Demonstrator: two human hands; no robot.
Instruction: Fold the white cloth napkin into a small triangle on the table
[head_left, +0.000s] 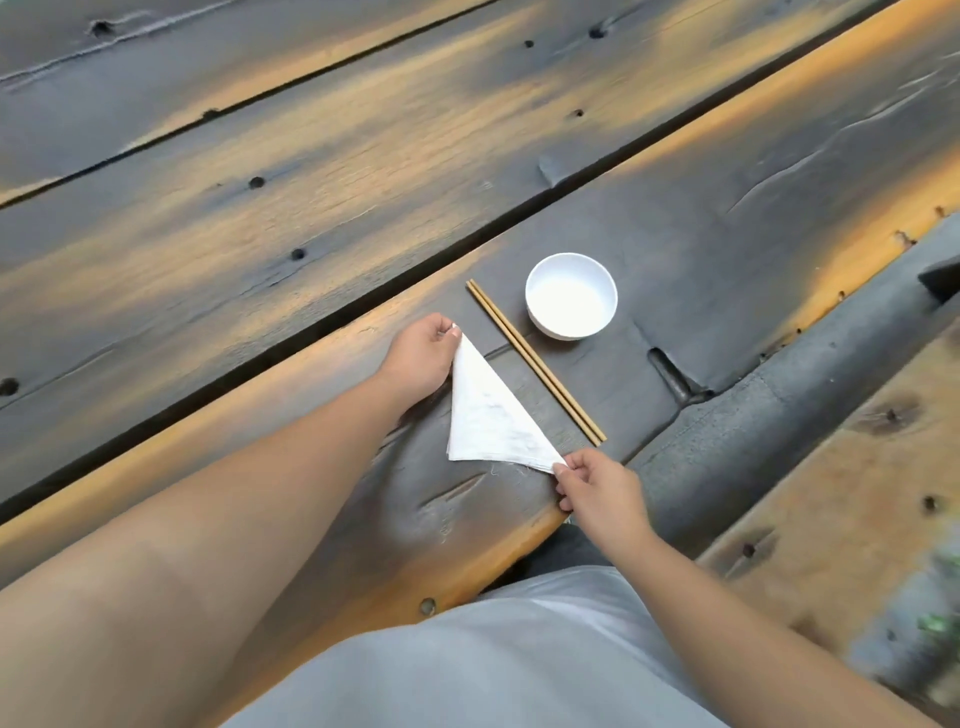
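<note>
Your left hand covers part of the napkin's left edge, and your fingertips hide both pinched corners. The napkin lies flat as a triangle on the dark wooden table, near its front edge, with bare planks open beyond. Its long edge runs alongside the chopsticks, just beside them; the white bowl sits past those. Your right hand pinches the near corner, your left the far tip.

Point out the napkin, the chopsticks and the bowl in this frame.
white napkin (485, 415): head view, middle of the folded triangle.
chopsticks (535, 361): head view, midway along the pair.
white bowl (571, 299): head view, inside bottom.
</note>
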